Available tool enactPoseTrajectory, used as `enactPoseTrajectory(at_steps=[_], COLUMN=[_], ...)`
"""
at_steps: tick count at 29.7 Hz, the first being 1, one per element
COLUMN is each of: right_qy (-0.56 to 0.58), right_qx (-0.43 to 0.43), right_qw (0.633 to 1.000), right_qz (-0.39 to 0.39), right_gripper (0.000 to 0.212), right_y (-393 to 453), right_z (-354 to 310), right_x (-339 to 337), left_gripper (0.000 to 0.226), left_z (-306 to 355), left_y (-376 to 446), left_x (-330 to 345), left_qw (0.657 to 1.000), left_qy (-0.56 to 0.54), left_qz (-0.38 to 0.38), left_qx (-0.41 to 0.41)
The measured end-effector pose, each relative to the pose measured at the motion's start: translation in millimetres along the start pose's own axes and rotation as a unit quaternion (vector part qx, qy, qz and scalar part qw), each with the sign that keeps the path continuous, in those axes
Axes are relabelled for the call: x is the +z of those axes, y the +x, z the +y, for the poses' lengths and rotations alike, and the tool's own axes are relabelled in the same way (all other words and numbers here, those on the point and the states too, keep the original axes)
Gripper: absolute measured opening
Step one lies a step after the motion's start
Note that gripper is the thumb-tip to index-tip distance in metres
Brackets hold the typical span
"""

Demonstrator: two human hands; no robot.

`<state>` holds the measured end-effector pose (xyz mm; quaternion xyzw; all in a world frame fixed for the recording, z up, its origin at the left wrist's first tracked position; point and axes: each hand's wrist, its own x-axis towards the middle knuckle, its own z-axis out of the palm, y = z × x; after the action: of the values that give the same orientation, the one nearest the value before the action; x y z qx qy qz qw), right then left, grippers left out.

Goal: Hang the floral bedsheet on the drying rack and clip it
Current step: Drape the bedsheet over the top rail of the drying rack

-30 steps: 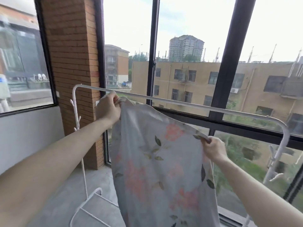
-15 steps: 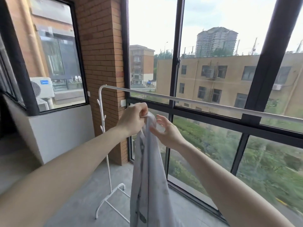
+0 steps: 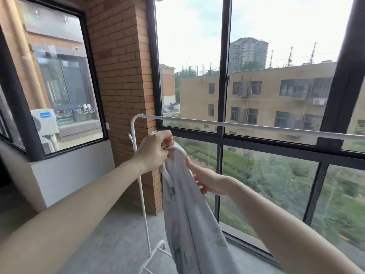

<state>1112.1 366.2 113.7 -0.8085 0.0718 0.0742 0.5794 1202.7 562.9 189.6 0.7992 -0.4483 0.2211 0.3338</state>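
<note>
- Bedsheet point(image 3: 189, 220), one only, hung gathered in a narrow bundle below the top rail of a single white drying rack point(image 3: 237, 125), not yet draped over it.
- Two bare hands held it: the left hand point(image 3: 155, 150) gripped the bunched top edge; the right hand point(image 3: 207, 181) pinched the cloth just below.
- Pale fabric showed faint pink flowers and grey-green leaves.
- One brick pillar point(image 3: 126, 76) stood behind.

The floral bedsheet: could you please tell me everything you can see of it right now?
The floral bedsheet is thin, pale cloth with a faint flower and leaf print, gathered into a narrow hanging bundle. The left hand grips its bunched top; the right hand holds its edge just below. It hangs below the drying rack rail's left end, not draped over it, and runs out of frame at the bottom.
</note>
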Motion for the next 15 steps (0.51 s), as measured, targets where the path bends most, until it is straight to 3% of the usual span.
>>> enactPoseTrajectory(at_steps=[3,6,8,11,15], right_qy=[-0.018,-0.011,-0.038,-0.083,-0.084], right_qx=[0.030,0.008,-0.039,-0.120,-0.184], right_qw=[0.999,0.998,0.986,0.940,0.888], right_qz=[0.005,0.063,0.157,0.308,0.413], right_gripper=[0.096,0.065,0.044,0.046,0.052], right_y=[17.7,36.4,48.3,57.5,70.6], right_z=[10.5,10.4,5.9,-4.2,-32.2], right_x=[6.6,21.8,28.6,25.2,21.9], left_gripper=[0.042,0.039,0.035,0.028,0.035], left_z=[-29.3,-71.1,-90.3,-108.5,-149.4], left_y=[5.1,11.4,11.4,11.4,18.5], left_x=[-16.0,-34.7,-43.6,-50.6,-62.2], left_qw=[1.000,1.000,1.000,0.999,0.997], left_qy=[0.004,0.007,0.012,0.026,0.034], left_qz=[0.005,0.005,-0.002,-0.020,-0.068], left_qx=[0.008,0.018,0.019,0.018,-0.009])
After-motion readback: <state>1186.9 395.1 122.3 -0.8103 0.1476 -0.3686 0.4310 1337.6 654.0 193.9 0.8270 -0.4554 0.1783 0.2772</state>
